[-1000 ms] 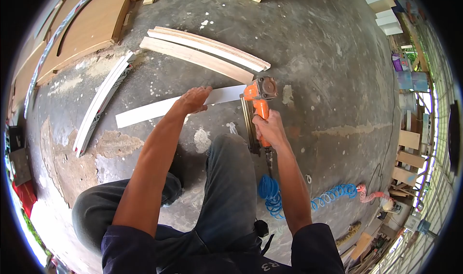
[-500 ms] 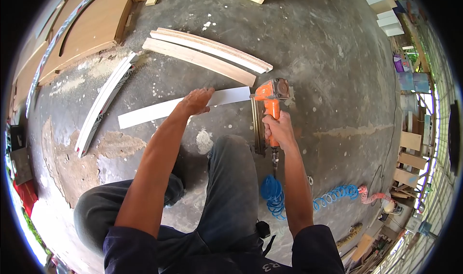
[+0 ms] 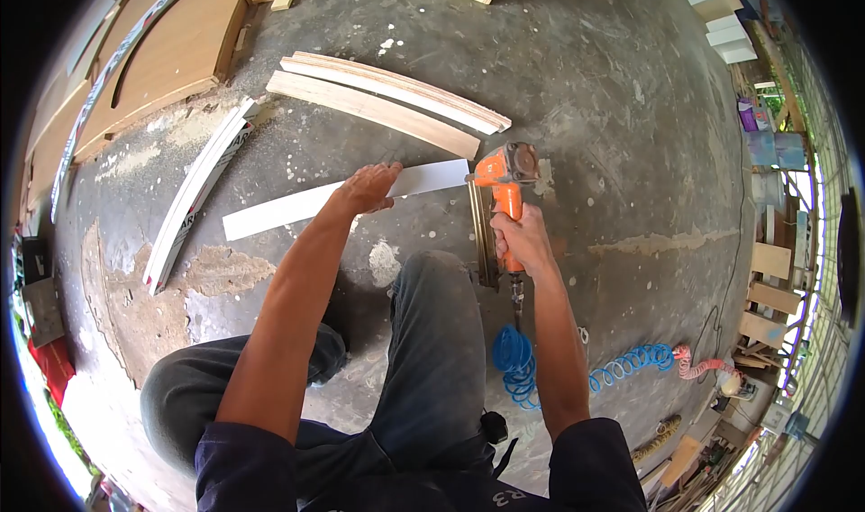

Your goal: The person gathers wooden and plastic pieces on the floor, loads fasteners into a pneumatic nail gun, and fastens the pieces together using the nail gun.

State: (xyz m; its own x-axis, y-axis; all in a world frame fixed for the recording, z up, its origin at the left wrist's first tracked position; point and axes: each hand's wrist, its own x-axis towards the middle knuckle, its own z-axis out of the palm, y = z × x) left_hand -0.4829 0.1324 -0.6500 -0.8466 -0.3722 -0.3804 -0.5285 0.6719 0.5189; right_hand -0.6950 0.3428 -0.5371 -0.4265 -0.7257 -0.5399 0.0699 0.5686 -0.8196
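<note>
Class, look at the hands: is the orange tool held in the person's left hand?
No, the right hand grips the orange tool, while the left hand lies across the white strip.

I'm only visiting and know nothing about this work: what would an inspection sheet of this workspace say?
Surface: grey floor, marked with pale spots and rough patches.
Job's things: white strip and orange tool; the tool's head is by the strip's right end, contact unclear.
Clutter: pale wooden strips lie beyond the white strip, and lettered white strips to its left.
Grips: left grip lies across the white strip; right grip is closed around the orange tool's handle.
Cables: coiled blue hose appears joined to the tool; pinkish hose farther right.
Surroundings: brown panels at upper left, wood blocks towards the right edge.
</note>
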